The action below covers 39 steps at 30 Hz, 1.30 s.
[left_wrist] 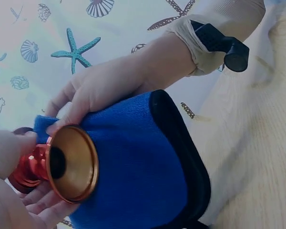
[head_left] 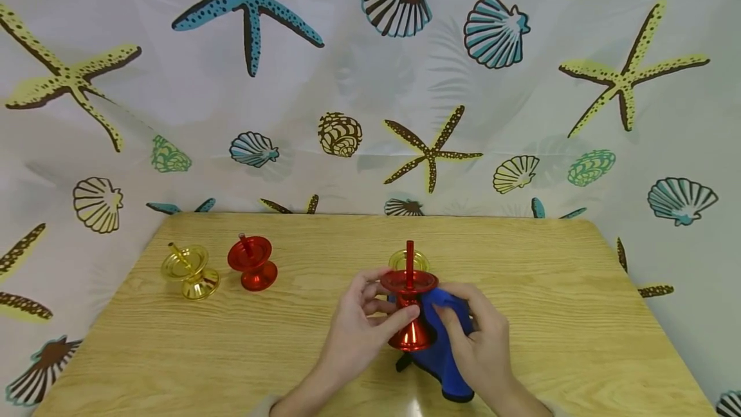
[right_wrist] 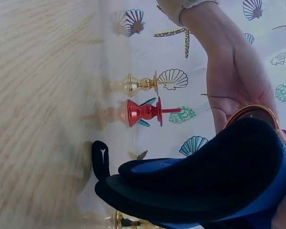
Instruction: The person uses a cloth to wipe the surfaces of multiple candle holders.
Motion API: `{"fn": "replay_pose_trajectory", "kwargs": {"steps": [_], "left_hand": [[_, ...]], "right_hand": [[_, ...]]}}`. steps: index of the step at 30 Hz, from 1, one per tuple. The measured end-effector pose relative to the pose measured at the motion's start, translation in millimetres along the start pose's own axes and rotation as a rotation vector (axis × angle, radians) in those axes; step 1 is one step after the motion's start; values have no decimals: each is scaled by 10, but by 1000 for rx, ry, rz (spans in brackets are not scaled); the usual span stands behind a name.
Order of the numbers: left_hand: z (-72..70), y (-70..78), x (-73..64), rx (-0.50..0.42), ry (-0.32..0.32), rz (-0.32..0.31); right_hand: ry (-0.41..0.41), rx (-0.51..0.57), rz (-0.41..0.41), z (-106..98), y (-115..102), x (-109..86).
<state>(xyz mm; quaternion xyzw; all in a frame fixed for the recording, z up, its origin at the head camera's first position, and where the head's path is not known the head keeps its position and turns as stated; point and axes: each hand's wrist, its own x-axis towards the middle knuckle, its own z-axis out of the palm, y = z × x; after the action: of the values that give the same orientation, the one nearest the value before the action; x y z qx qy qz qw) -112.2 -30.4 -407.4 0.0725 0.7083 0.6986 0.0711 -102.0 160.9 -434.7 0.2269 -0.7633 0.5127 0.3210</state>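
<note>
just right of the held red candle holder (head_left: pixel 408 283), the right hand (head_left: pixel 483 333) pinches a black-edged blue cloth (head_left: pixel 441 346), which looks soft and limp, easy to bunch anywhere. the left hand (head_left: pixel 359 320) grips the held red candle holder round its narrow waist, roughly upright above the table (head_left: pixel 260 340). its glossy shell seems stiff, light and rather slippery, hollow under the foot; the waist looks the safest hold, the thin stick on top the likeliest to bend. behind the held red candle holder, partly hidden, is a gold candle holder (head_left: pixel 419 259); well to its left, a second red candle holder (head_left: pixel 257 269), and beyond that another gold one (head_left: pixel 195 270).
</note>
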Motion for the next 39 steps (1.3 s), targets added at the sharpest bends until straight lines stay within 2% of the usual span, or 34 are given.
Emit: {"fn": "replay_pose_trajectory", "kwargs": {"steps": [5,13,17,21,29,35,39], "left_hand": [[-22,0,-29,3,-60,21],[-73,17,22,-59,-92,-76],[-86,19,39,-38,-101,-83],[-97,22,40,-9,-68,-48],[-95,19,41,-14,1,-2],[-82,0,42,8,15,33],[-70,-17,45,2,5,26]], "right_hand": [[30,93,28,14,33,-8],[9,159,42,12,63,-8],[13,185,-11,17,69,0],[29,217,-107,27,73,10],[28,156,-269,-12,-5,-39],[-4,231,-398,-17,-111,-61],[-36,239,-384,-50,-130,-53]]}}
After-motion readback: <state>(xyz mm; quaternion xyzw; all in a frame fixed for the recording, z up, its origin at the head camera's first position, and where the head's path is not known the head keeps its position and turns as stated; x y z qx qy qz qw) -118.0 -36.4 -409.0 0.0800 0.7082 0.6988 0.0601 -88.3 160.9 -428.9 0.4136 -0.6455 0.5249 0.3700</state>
